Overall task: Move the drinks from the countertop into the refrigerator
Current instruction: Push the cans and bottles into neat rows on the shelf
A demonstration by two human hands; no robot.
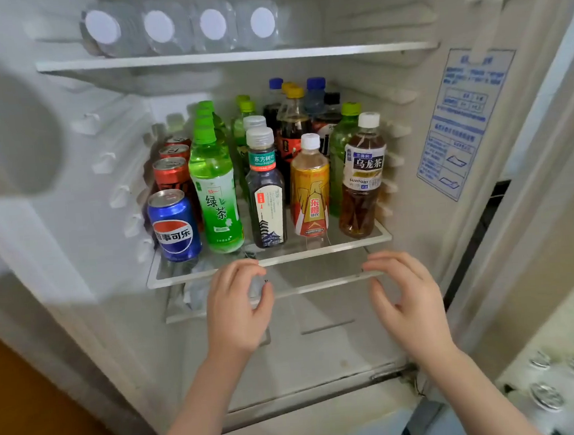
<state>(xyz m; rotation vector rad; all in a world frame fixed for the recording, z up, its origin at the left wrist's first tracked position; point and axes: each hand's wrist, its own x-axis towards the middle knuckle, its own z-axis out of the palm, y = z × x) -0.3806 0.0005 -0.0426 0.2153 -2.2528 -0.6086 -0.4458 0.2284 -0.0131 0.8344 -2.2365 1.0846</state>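
Note:
The open refrigerator's middle glass shelf holds several drinks. Along its front stand a blue Pepsi can, a green tea bottle, a dark tea bottle, a yellow energy drink bottle and a brown oolong tea bottle. Red cans and more bottles fill the rows behind. My left hand and my right hand hover just below the shelf's front edge, fingers loosely curled, holding nothing.
Several water bottles lie on the top shelf. A lower glass shelf sits behind my hands. A blue label is on the right inner wall. Can tops show at bottom right. The fridge door is at left.

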